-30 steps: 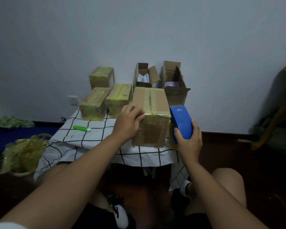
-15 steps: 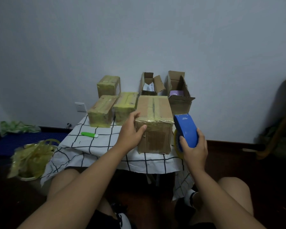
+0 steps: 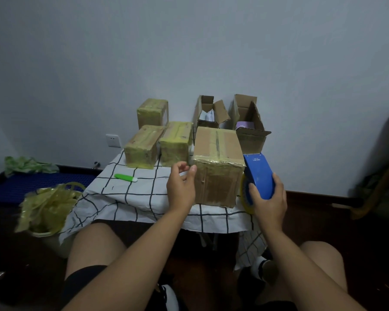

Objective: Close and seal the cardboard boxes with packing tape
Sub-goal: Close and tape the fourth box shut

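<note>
A closed cardboard box [image 3: 216,167] stands at the front of the small table, with tape over its top seam and front upper edge. My left hand [image 3: 181,187] hovers at the box's left front corner, fingers loosely curled and holding nothing; its thumb is at the corner. My right hand [image 3: 268,203] grips a blue tape dispenser [image 3: 258,176] with a yellowish tape roll, close to the box's right side.
Three taped boxes [image 3: 160,142] sit at the back left of the checked tablecloth [image 3: 126,198]. Two open boxes [image 3: 229,117] stand against the wall. A green utility knife [image 3: 125,177] lies on the cloth. A bin with tape scraps [image 3: 47,209] stands on the floor at left.
My left hand has come off the box's top corner and now hovers beside it. The view has tilted, so everything sits lower in frame. The dispenser stays at the box's right side.
</note>
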